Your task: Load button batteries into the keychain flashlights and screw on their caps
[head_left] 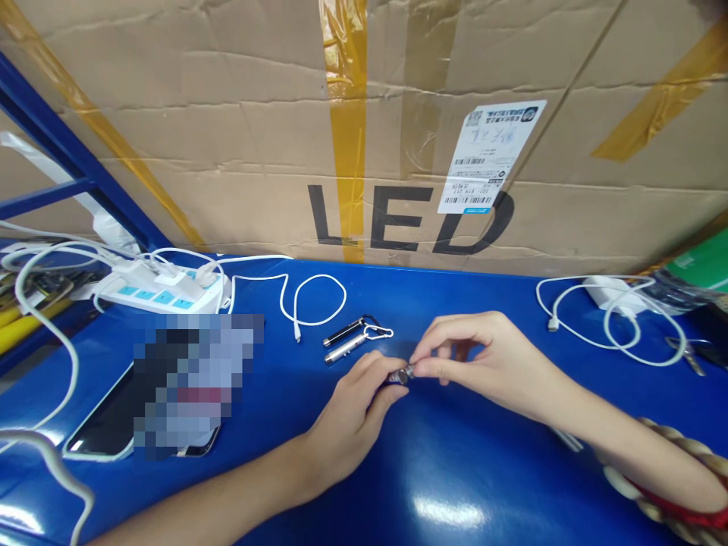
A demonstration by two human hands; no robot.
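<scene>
Blue table (483, 470), hands meeting just right of the middle of the frame. Left hand (346, 417), in from lower left: fingers curled closed, thumb pressed along a short dark tube (396, 378), its round end pointing right. Right hand (489, 356), in from the right: thumb and index tip pinched together on a small shiny piece (410, 370) at the tube's end, other fingers loosely bent. Cannot tell whether piece and tube touch or sit just apart. Above the left hand, near the centre, two slim pens lie side by side, a black pen (341, 334) and a silver pen (344, 349), with a metal clip (380, 332) at their right ends. White cable (321, 277) looped above them, plug end toward the pens. Left of frame: power strip (187, 302) with white plugs and cords; below it a dark-screened tablet (105, 413), partly under a blurred patch. Right edge: white charger (614, 294) with coiled cord, keys (691, 355) near it. Large cardboard box (227, 152) marked LED fills the top, white label (492, 155) upper right.
</scene>
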